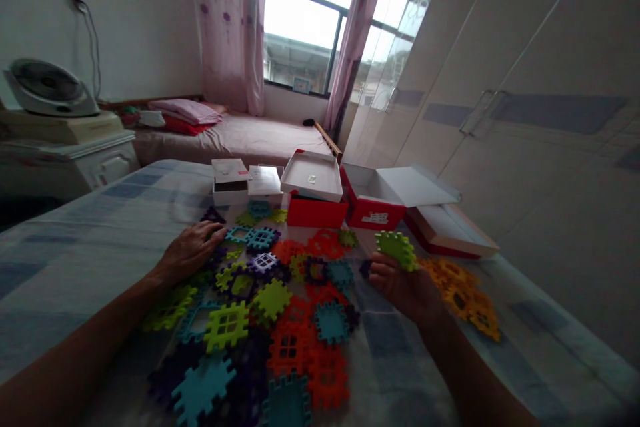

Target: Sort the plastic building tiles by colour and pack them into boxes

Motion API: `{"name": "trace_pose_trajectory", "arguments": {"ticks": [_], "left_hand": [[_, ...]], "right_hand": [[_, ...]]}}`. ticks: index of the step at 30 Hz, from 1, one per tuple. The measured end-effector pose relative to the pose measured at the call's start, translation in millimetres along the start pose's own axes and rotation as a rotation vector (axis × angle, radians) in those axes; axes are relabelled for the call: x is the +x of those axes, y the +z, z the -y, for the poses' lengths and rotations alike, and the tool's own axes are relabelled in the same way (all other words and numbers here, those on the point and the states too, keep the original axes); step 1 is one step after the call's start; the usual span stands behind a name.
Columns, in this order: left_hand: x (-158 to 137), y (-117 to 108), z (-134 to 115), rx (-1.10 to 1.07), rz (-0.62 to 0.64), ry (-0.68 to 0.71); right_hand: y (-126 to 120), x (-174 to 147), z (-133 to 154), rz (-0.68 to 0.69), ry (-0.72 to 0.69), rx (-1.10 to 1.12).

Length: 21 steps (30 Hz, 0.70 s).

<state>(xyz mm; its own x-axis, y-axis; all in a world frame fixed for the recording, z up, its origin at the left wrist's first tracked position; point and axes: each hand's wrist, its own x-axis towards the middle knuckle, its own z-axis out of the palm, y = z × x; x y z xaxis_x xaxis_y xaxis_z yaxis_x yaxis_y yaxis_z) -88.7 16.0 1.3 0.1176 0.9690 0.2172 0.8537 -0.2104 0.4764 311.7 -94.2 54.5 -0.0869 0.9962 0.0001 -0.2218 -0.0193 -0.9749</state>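
Observation:
My right hand [405, 290] is closed on a lime-green plastic building tile [397, 249] with notched edges, lifted to the right of a loose pile. Over the pile's left edge lies my left hand [189, 255], its fingers stretched out and resting on the pieces. Close to its fingertips are a teal window tile [263, 238] and a white window tile [263, 261]. The pile also has a green window tile [227, 326], an orange window tile [289, 346], a solid teal tile [331, 321] and several purple ones. What lies under my left palm is hidden.
Yellow-orange tiles [463, 293] form a separate heap at the right. Behind the pile stand white boxes [230, 195], a red box with a lid on it [317, 211] and an open red box [375, 213]. Farther right lies a shallow box [453, 230]. A checked cloth [125, 207] lies beneath.

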Motion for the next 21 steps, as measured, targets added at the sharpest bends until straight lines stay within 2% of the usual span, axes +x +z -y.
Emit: {"name": "trace_pose_trajectory", "arguments": {"ticks": [3,8,11,13,16,19,21], "left_hand": [[1,0,1,-0.008,0.014,-0.005],[0,-1,-1,0.011,0.032,0.007],[0,-1,-1,0.02,0.013,0.018],[0,0,-1,0.022,-0.007,0.015],[0,1,0,0.028,-0.025,0.009],[0,1,0,0.034,-0.022,0.011],[0,1,0,0.042,-0.008,0.016]], "right_hand": [[0,3,-1,-0.005,-0.025,0.108],[-15,11,-7,-0.062,-0.089,0.004],[-29,21,-6,-0.131,-0.12,-0.153],[-33,30,-3,-0.161,-0.083,-0.279],[-31,47,2,-0.13,-0.005,-0.537],[-24,70,1,-0.118,-0.015,-0.805],[-20,86,-5,-0.152,-0.024,-0.888]]}}
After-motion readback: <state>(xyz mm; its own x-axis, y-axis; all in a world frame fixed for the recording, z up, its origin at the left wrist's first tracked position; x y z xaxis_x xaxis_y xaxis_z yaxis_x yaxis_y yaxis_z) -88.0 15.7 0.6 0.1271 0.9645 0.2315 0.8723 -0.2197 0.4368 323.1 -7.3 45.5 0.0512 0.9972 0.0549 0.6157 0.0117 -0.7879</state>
